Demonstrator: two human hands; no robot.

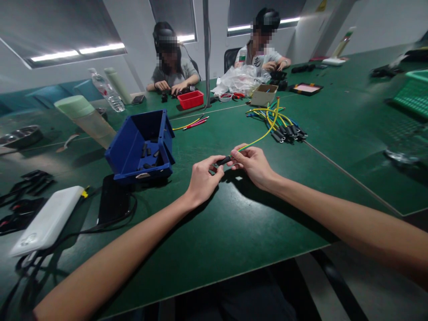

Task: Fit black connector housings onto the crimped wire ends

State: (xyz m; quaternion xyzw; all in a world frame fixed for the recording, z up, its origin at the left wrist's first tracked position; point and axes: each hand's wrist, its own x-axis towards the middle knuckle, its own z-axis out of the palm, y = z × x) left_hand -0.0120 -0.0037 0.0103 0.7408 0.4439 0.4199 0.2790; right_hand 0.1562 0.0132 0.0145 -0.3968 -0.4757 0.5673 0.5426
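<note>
Above the green table my left hand (205, 178) pinches a short black sleeve (224, 161) between thumb and fingers. My right hand (252, 166) grips a yellow-green wire (259, 140) close to that sleeve, and the wire's free end curves up and away. The sleeve sits at the wire's near end; how far the wire reaches inside it is hidden. Left of my hands stands a blue bin (142, 147) with several black sleeves (149, 154) inside. Beyond my right hand lies a bundle of yellow, green and blue wires (277, 118) with black sleeves and ring terminals on their ends.
Loose red and yellow wires (197, 123) lie behind the bin. A power bank (50, 218) and a black phone (113, 200) rest at the left, with cables around them. Two people sit across the table near a red tray (190, 100). A green basket (413, 93) stands far right.
</note>
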